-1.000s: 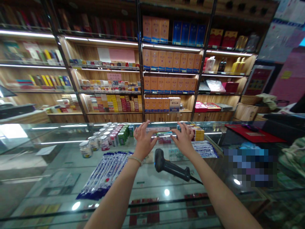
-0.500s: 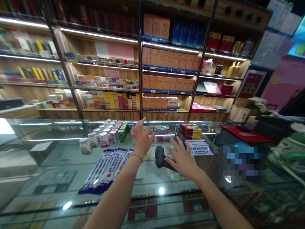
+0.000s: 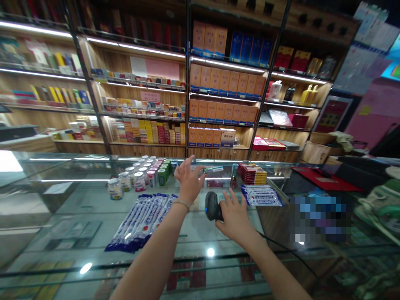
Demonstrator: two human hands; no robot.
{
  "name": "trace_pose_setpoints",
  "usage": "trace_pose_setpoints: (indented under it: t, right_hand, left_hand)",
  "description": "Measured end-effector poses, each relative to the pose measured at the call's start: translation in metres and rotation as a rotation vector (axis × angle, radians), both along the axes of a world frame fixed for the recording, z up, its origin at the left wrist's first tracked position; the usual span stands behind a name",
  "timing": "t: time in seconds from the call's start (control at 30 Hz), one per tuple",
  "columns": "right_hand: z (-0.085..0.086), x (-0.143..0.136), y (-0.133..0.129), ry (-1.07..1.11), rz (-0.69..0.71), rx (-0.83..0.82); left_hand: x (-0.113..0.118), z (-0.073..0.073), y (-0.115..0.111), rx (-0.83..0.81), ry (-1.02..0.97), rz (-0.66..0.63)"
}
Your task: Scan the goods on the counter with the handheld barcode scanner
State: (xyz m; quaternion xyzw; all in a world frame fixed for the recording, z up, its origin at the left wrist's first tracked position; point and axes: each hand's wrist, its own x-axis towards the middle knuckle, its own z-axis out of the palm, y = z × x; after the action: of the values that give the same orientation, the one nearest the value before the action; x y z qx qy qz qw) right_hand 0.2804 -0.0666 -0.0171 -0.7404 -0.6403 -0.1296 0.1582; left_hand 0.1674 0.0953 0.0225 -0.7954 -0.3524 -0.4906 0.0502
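Note:
My left hand (image 3: 189, 181) is over the counter, its thumb and index finger pinched at the near end of a slim green-and-white pack (image 3: 214, 169). The other fingers of that hand point up. My right hand (image 3: 234, 212) lies over the handle of a black barcode scanner (image 3: 212, 206), thumb on the near side and fingers reaching across. Most of the handle is hidden under the palm. The scanner's head, with a small blue light, points left. Left of my left wrist lies a fanned row of blue-and-white long packets (image 3: 140, 221).
Beyond the packets stand rows of small jars and cans (image 3: 140, 177). To the right are stacked red-and-yellow packs (image 3: 252, 174) and more blue-and-white packets (image 3: 261, 195). A black cable (image 3: 281, 246) crosses the glass counter (image 3: 200, 237). Stocked shelves (image 3: 218, 100) rise behind.
My right hand has moved onto the scanner's handle, covering more of it, and its spread fingers have come lower. My left hand and the slim pack hold their place; the view shifts slightly.

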Motion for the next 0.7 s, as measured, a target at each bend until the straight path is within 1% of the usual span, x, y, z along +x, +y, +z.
trace_pose_setpoints:
  t: [0.1,0.17,0.27,0.33,0.4,0.53,0.7]
  right_hand:
    - [-0.006,0.0,0.005,0.042,-0.019,0.033]
    - [-0.009,0.002,0.006,0.07,-0.02,0.086]
    - [-0.007,0.006,0.005,0.109,-0.001,0.231]
    - [-0.004,0.008,0.001,0.135,0.022,0.348]
    - [-0.001,0.007,-0.003,0.175,0.038,0.428]
    - [0.003,0.003,-0.009,0.243,0.039,0.439]
    - [0.001,0.004,-0.006,0.251,0.054,0.407]
  left_hand:
    - [-0.001,0.0,0.001,0.003,0.008,0.007]
    - [-0.001,-0.001,0.001,0.009,0.012,0.014]
    - [-0.001,-0.001,0.001,0.008,0.013,0.023]
    - [0.0,-0.001,0.0,0.004,0.015,0.031]
    - [0.0,-0.001,0.0,0.003,0.019,0.034]
    - [-0.001,0.0,0.0,0.011,0.019,0.03]
    - [0.0,-0.001,0.001,0.025,0.002,0.03]
